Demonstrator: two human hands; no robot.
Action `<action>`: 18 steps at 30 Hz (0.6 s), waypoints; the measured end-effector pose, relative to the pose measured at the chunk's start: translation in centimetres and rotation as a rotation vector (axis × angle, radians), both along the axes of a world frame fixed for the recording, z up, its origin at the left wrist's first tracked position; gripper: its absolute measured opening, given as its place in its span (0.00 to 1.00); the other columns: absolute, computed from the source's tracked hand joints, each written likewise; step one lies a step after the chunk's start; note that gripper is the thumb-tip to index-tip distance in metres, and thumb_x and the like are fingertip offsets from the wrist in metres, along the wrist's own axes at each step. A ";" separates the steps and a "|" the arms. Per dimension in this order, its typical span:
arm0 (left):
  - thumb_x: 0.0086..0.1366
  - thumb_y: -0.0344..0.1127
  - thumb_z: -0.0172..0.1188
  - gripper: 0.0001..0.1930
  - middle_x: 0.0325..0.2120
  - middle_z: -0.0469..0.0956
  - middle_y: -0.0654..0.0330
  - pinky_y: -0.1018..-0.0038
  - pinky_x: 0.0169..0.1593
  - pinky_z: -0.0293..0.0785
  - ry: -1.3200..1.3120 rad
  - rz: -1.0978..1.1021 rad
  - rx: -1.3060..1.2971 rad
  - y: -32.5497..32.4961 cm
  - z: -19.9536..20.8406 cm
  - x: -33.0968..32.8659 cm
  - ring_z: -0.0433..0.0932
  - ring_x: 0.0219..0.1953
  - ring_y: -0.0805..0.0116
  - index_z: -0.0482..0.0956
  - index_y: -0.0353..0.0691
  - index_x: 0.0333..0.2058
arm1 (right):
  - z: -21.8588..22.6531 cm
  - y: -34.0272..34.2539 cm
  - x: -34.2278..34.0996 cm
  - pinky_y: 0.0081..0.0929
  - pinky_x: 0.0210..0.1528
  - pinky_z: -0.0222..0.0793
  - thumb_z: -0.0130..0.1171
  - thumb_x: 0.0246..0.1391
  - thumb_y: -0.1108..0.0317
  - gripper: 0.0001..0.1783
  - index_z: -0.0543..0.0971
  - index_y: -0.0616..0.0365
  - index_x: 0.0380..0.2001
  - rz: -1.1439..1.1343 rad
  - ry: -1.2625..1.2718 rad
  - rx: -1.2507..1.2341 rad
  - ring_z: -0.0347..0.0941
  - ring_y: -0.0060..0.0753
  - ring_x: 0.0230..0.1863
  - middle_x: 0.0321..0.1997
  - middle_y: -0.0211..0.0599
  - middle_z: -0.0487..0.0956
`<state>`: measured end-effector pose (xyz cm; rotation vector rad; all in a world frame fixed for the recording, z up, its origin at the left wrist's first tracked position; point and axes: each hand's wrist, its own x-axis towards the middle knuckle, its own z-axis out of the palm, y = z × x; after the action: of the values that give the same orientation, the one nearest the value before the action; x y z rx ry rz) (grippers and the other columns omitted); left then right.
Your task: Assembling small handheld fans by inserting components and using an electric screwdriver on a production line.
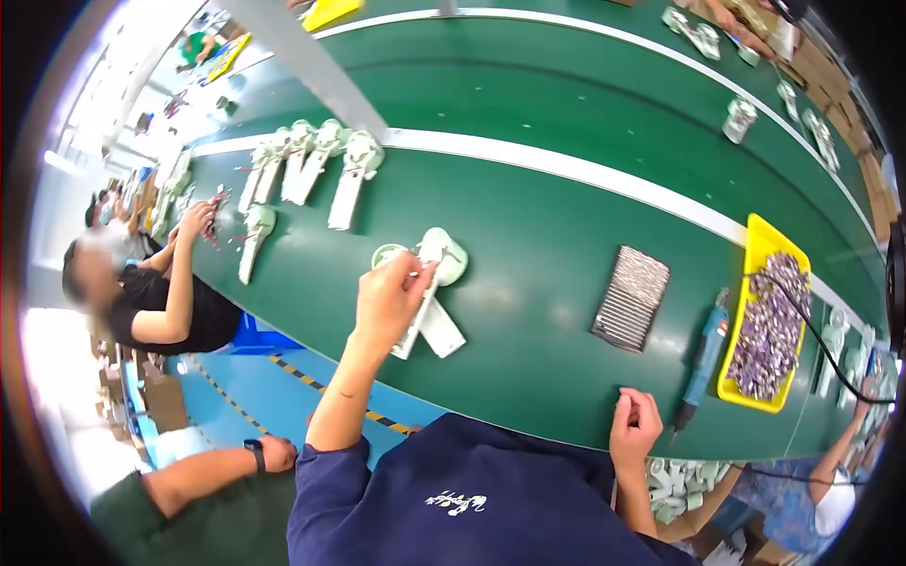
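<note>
My left hand [385, 297] is closed in a pinch over a pale green and white housing [449, 257] with a round head and a long handle. A second housing piece [442, 330] lies crossed beneath it, partly hidden by the hand. Whether a small part sits between those fingertips is too fine to make out. Off to the right, my right hand [634, 426] hangs at the table's near edge with its fingers curled together. What it holds, if anything, is hidden.
Several similar housings [354, 179] lie far left. Right of centre is a dark tray of metal rods [632, 298]. Beyond it are a blue electric screwdriver [703, 354] and a yellow bin [750, 404] of small metal parts. A co-worker [175, 302] works at the left; another person's forearm [212, 464] is lower left.
</note>
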<state>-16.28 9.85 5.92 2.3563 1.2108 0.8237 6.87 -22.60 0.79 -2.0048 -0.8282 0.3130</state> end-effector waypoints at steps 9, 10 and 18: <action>0.61 0.33 0.74 0.12 0.16 0.74 0.59 0.70 0.22 0.68 -0.017 -0.427 0.008 -1.8 -1.1 10.5 0.72 0.16 0.66 0.77 0.40 0.28 | 0.0 0.3 -0.5 0.17 0.24 0.62 0.61 0.63 0.78 0.04 0.84 0.63 0.38 -0.035 0.094 0.064 0.68 0.15 0.23 0.29 0.29 0.76; 0.62 0.34 0.72 0.12 0.18 0.76 0.59 0.66 0.24 0.71 0.024 -0.469 0.008 -1.6 -0.6 10.9 0.76 0.19 0.61 0.76 0.40 0.27 | 0.1 0.4 -0.6 0.17 0.24 0.62 0.61 0.63 0.78 0.04 0.84 0.63 0.38 -0.041 0.096 0.058 0.68 0.15 0.23 0.29 0.29 0.76; 0.64 0.27 0.66 0.21 0.52 0.77 0.51 0.67 0.46 0.75 -0.256 -0.168 -0.099 -3.8 -0.3 7.7 0.78 0.44 0.59 0.78 0.37 0.55 | 1.8 8.3 -3.4 0.17 0.29 0.69 0.63 0.65 0.69 0.22 0.73 0.63 0.60 0.164 0.496 0.087 0.74 0.16 0.26 0.41 0.34 0.84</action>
<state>-8.57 6.02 5.58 2.1602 0.9158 0.9504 3.49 -14.28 2.56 -1.6751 -0.6721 0.8166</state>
